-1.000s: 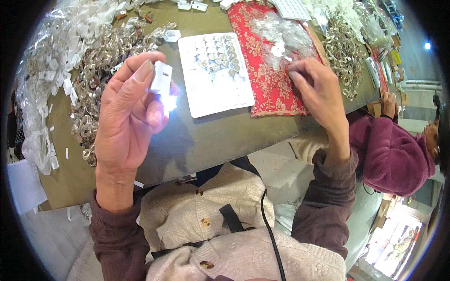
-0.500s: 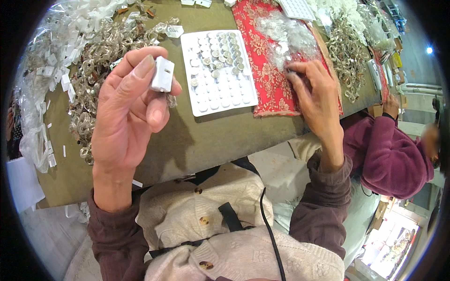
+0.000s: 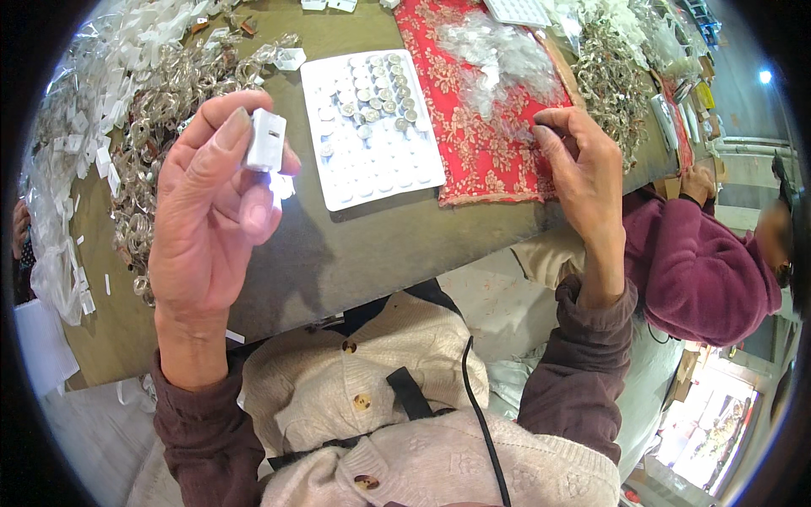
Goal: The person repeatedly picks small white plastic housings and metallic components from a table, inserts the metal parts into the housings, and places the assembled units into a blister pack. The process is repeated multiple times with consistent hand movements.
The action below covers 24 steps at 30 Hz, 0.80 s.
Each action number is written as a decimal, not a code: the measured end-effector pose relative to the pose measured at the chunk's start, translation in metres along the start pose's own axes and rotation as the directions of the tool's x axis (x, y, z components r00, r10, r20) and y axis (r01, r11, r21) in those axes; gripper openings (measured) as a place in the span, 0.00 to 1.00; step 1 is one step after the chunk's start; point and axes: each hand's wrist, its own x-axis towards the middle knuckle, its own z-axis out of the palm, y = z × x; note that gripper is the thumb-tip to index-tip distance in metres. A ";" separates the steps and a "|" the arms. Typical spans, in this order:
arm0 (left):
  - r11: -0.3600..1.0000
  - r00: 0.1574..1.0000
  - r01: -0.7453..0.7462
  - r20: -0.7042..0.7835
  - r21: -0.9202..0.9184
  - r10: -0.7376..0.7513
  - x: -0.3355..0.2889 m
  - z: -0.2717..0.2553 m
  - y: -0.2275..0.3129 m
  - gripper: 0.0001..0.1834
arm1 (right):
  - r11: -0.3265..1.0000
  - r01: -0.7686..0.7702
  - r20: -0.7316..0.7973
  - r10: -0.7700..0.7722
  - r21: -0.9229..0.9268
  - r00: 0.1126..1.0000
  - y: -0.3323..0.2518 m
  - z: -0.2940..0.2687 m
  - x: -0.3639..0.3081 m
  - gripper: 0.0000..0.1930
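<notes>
one small white rectangular plastic box (image 3: 265, 140) | one white moulded plastic tray with rows of round pockets (image 3: 372, 127) | one red floral patterned cloth (image 3: 473, 127) | two bare hands, left hand (image 3: 211, 220), right hand (image 3: 583, 169)

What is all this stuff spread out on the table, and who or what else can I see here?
Small box: one, white, pinched in the left hand's fingertips.
Moulded tray: one, white, middle of the table, its far pockets filled with small round silvery pieces.
Patterned cloth: one, red, right of the tray.
Clear plastic bags: a loose heap, on the cloth.
Metal rings: a large pile, silvery, left of the tray.
Table: one, brown.
Co-worker: one, maroon top, far right.
Left hand: raised over the table.
Right hand: fingertips on the cloth's edge.
</notes>
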 end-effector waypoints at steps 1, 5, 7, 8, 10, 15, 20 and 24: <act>1.000 1.000 0.003 0.010 -0.019 -0.003 0.000 0.000 0.000 0.16 | 0.999 0.008 -0.012 -0.008 0.033 1.000 0.000 0.002 0.003 0.08; 1.000 0.998 -0.005 0.061 -0.030 0.007 0.001 0.000 0.000 0.15 | 1.000 0.007 0.076 -0.007 0.009 0.997 0.001 0.006 0.010 0.09; 1.000 0.999 0.007 0.036 -0.016 -0.007 0.001 0.000 0.001 0.16 | 1.000 -0.004 0.103 0.006 -0.010 0.995 0.002 0.005 0.011 0.08; 1.000 1.000 0.012 0.028 -0.017 -0.012 0.000 0.001 0.002 0.16 | 1.000 -0.022 0.124 0.022 -0.003 0.992 0.002 0.005 0.012 0.08; 1.000 0.999 0.001 0.033 -0.006 0.000 0.000 0.001 0.002 0.16 | 0.997 -0.075 0.146 0.068 0.037 0.987 0.002 0.004 0.013 0.07; 1.000 0.998 -0.024 0.049 -0.015 0.025 0.000 0.001 0.000 0.15 | 0.954 -0.216 0.029 0.215 0.206 0.976 0.007 0.012 0.018 0.07; 1.000 0.999 -0.004 0.051 -0.017 0.005 -0.001 -0.001 0.001 0.16 | 0.997 0.074 -0.028 -0.073 0.033 0.997 0.013 0.020 0.020 0.09; 1.000 0.998 -0.016 0.058 -0.016 0.017 0.000 -0.001 0.000 0.15 | 0.997 -0.028 -0.057 0.032 0.066 0.998 0.009 0.019 0.022 0.07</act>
